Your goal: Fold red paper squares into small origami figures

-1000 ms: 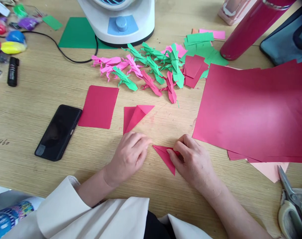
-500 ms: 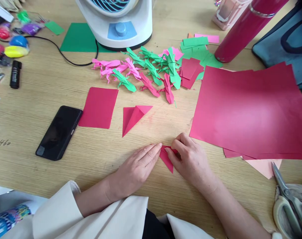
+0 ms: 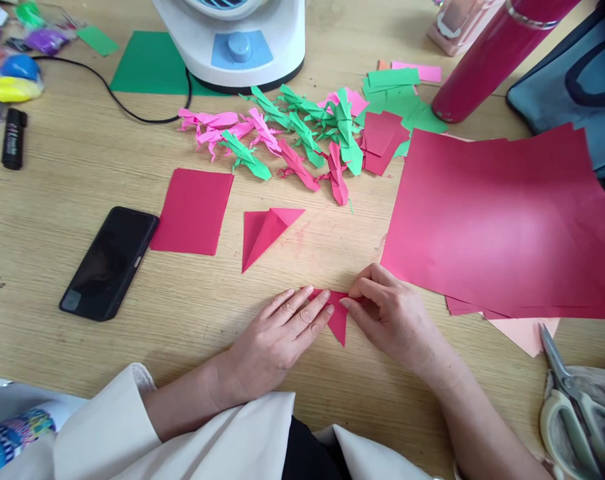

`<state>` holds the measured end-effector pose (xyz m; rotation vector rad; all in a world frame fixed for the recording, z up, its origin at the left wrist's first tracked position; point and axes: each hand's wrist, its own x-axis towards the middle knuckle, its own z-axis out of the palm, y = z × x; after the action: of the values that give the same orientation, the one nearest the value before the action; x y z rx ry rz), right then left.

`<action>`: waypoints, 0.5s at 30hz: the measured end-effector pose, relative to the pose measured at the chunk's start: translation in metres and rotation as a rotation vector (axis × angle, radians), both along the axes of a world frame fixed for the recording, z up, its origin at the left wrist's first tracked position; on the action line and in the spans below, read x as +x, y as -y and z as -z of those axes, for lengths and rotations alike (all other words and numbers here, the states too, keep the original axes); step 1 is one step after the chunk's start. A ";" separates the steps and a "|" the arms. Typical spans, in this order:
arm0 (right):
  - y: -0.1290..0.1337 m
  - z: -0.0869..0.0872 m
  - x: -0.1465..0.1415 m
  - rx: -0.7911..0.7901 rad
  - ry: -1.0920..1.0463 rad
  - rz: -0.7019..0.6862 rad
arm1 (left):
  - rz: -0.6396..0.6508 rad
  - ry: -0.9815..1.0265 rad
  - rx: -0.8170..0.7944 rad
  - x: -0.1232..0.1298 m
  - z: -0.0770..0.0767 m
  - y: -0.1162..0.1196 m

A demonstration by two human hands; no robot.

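Observation:
A small folded red paper point(image 3: 338, 323) lies on the wooden table near its front edge, one point toward me. My left hand point(image 3: 282, 333) rests flat on its left part, fingers slightly spread. At its upper right corner my right hand point(image 3: 390, 313) pinches the paper between thumb and fingers. Part of the paper is hidden under the hands. Beyond it sits another folded red piece point(image 3: 268, 237). Left of that is a stack of red squares point(image 3: 192, 212).
Folded green figures point(image 3: 305, 137) and pink ones point(image 3: 212, 127) lie below a white appliance point(image 3: 252, 57). Large red sheets point(image 3: 497, 227) cover the right. A black phone point(image 3: 109, 263) is at left, scissors point(image 3: 572, 400) at lower right, a red bottle point(image 3: 497, 60) at back right.
My left hand has spread its fingers and slid right over the folded paper. My right hand has shifted slightly right, still pinching the corner. The view has moved a little.

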<state>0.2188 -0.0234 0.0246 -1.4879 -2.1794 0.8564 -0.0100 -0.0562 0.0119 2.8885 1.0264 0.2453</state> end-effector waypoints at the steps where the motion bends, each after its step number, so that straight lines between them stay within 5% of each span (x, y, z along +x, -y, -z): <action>1: 0.000 0.000 0.000 -0.003 0.008 0.012 | 0.006 -0.004 0.000 0.000 0.000 0.000; 15: 0.002 0.005 -0.010 0.076 0.073 0.076 | 0.022 -0.009 0.004 0.001 -0.001 0.000</action>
<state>0.2085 -0.0258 0.0193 -1.5768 -2.1656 0.6966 -0.0095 -0.0566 0.0126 2.9056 0.9967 0.2337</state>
